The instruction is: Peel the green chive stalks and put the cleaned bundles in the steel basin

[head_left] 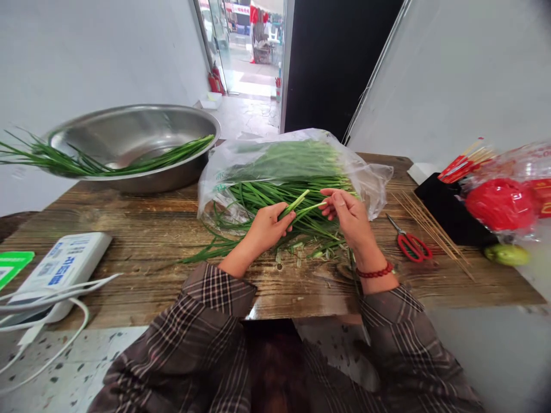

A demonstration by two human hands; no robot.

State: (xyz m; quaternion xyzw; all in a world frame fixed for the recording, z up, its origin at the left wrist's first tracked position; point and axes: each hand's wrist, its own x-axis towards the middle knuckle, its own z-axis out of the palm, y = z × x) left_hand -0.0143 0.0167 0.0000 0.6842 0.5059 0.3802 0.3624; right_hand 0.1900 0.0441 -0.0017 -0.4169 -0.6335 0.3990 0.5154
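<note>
Several green stalks of garlic chives are gripped in my left hand, their pale ends pointing up and right. My right hand is beside them, thumb and fingers pinched at the pale tip of one stalk. Behind both hands a large heap of chives lies in a clear plastic bag, partly covered by it. Below my hands, loose leaves and trimmed scraps are scattered on the wooden table.
A steel basin with chives along its rim stands at the back left. At the front left is a white device with cables. Red-handled scissors, thin wooden sticks and a black box lie on the right.
</note>
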